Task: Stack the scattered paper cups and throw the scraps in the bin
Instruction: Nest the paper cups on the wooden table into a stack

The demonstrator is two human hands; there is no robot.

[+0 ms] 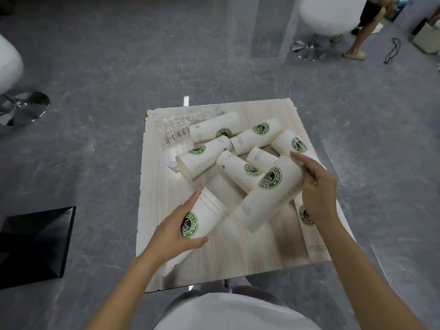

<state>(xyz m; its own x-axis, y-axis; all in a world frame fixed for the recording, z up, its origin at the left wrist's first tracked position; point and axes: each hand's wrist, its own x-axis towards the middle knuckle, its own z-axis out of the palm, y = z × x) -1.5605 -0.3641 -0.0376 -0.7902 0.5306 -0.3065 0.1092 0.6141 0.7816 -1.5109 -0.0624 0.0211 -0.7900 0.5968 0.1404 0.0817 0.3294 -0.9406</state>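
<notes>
While left hand (171,232) grips short stack (205,210) | right hand (317,186) grips cup (266,196) | long stack (312,231) lines table (164,186) edge

A person is working at a little table (214,258).
The left hand (173,231) is gripping a stack of cups (206,210). The right hand (317,186) is holding one cup (266,196), its bottom pointing at the stack's open top, not touching. Behind them, more cups (214,129) are lying on their sides, near a clear wrapper (175,125).
</notes>
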